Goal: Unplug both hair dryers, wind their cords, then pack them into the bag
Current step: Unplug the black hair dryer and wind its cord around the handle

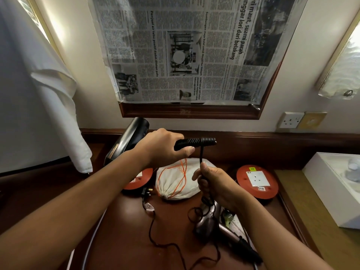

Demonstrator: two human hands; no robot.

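**Winding cord on black dryer**

Left hand (163, 147) clamped round black hair dryer (128, 139) handle, mid-frame; handle axis horizontal, tip pointing right, barrel upper left. Cord (201, 154) drops from the handle straight to right hand (212, 182), pinched there, directly below. Second dryer (214, 221) lower centre; drawstring bag (175, 182) between hands.

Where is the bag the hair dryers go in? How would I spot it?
Find the dark wooden desk under the newspaper-covered frame. Two round red extension reels lie on it, and the bag sits between them, below the person's hands. It is the only soft thing there: a cream cloth pouch with a thin orange drawstring.
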